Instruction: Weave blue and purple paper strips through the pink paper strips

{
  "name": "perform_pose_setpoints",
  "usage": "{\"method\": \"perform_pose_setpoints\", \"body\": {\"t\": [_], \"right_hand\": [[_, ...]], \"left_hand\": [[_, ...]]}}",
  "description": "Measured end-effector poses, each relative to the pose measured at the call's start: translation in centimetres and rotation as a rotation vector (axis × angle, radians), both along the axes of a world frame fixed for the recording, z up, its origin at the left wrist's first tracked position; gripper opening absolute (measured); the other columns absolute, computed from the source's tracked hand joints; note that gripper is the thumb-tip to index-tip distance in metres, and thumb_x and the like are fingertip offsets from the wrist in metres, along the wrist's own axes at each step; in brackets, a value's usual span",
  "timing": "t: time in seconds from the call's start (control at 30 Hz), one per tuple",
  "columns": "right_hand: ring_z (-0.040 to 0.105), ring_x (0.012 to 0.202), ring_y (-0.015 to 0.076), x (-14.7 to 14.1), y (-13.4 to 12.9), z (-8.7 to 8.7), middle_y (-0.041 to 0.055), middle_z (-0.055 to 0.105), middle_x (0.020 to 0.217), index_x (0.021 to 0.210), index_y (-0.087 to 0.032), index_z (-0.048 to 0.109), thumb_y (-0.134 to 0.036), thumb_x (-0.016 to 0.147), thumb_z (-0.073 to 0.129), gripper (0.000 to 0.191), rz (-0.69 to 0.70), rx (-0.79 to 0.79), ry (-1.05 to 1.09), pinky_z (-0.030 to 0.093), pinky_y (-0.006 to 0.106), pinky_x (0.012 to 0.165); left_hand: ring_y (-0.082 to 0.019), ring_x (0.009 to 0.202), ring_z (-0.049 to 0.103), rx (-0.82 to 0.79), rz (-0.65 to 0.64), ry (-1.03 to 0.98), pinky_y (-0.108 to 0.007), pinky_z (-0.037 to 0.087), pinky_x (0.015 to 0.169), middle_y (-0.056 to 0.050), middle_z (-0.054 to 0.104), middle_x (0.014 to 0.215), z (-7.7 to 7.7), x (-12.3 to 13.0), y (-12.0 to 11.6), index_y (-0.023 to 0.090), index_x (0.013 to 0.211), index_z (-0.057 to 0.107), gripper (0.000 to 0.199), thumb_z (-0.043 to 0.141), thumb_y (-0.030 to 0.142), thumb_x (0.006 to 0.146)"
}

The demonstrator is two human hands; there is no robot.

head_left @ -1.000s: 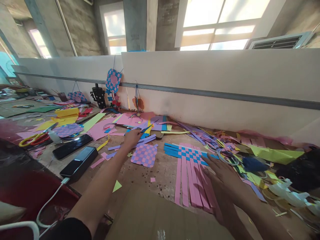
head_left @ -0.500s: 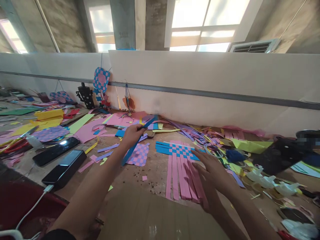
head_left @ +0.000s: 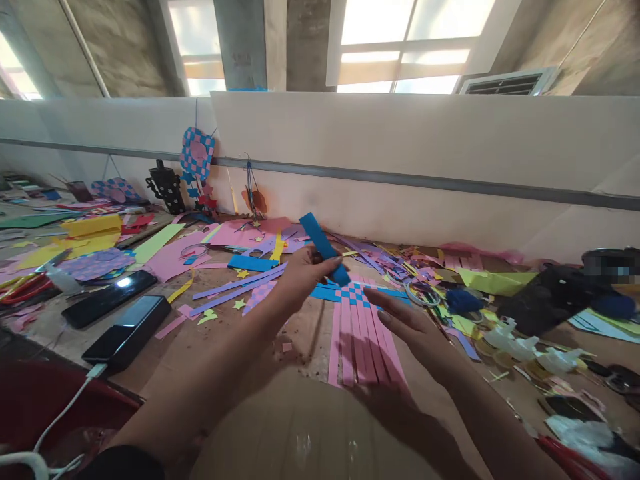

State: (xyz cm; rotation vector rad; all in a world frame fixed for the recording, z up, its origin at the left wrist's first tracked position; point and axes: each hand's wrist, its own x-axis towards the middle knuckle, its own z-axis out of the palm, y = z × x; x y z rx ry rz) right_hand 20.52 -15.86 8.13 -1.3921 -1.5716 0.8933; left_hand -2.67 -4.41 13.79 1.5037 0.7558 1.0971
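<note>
The left hand [head_left: 303, 280] has its fingers and thumb closed on a blue paper strip [head_left: 320, 241], pinching it tilted up, held clear of the desk [head_left: 300, 343] just above a pink-and-blue woven paper mat [head_left: 353, 293]. The right hand [head_left: 415, 330] is open, its fingers apart and spread just over the mat, though any contact is hard to tell. The mat's long pink strips [head_left: 357, 347] lie side by side with loose ends, which leaves them easy to lift apart. To the left, a black power bank [head_left: 127, 331] trails a white cable [head_left: 65, 417] beside a dark red tub [head_left: 40, 400] whose contents are hidden. Farther off, against the wall, stands a black star-patterned holder [head_left: 166, 188], its contents too dark to tell, near a hanging woven paper ornament [head_left: 197, 153]
</note>
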Motion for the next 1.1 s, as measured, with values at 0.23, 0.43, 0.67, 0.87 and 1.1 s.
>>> {"method": "perform_pose_setpoints", "body": {"t": [0.23,0.43,0.67,0.87,1.1], "right_hand": [[0.067,0.124,0.0291,-0.8,-1.6,1.5,0.0044,0.078,0.126,0.119,-0.032,0.077,-0.055,0.088,0.081,0.039,0.000,0.082,0.362,0.048,0.049,0.114],[0.067,0.114,0.0274,1.0,-2.2,1.1,0.0026,0.078,0.113,0.105,-0.030,0.079,-0.055,0.082,0.087,0.034,-0.057,0.105,0.404,0.050,0.043,0.106],[0.067,0.083,0.0216,4.2,-3.5,2.3,0.0007,0.074,0.081,0.086,-0.026,0.076,-0.052,0.080,0.088,0.029,-0.305,0.248,0.326,0.053,0.035,0.082],[0.061,0.071,0.0184,6.9,-4.3,2.0,-0.0003,0.070,0.075,0.087,-0.026,0.074,-0.049,0.082,0.086,0.026,-0.462,0.316,0.267,0.047,0.030,0.068],[0.060,0.071,0.0191,7.3,-3.9,1.3,0.0011,0.072,0.075,0.084,-0.025,0.073,-0.051,0.081,0.084,0.028,-0.454,0.278,0.222,0.043,0.031,0.063]], "left_hand": [[-0.019,0.078,0.071,-0.044,-0.181,-0.148,-0.029,0.053,0.071,-0.007,0.077,0.083,0.3,5.4,-4.6,0.015,0.092,0.072,0.041,0.088,0.049,0.075],[-0.020,0.082,0.071,-0.092,-0.244,-0.150,-0.032,0.055,0.077,-0.005,0.075,0.083,-0.4,8.2,-6.1,0.016,0.093,0.074,0.035,0.086,0.046,0.078],[-0.022,0.098,0.070,0.141,-0.337,0.140,-0.035,0.055,0.085,-0.010,0.076,0.107,-2.0,8.9,-5.0,0.016,0.120,0.067,0.036,0.071,0.040,0.094],[-0.028,0.110,0.070,0.853,-0.597,0.864,-0.041,0.052,0.095,-0.011,0.076,0.116,-6.4,8.6,-7.3,0.019,0.119,0.071,0.029,0.070,0.033,0.093],[-0.027,0.088,0.072,1.008,-0.591,1.144,-0.038,0.049,0.077,-0.012,0.076,0.092,-8.2,10.9,-9.0,0.016,0.092,0.074,0.014,0.063,0.024,0.091]]}}
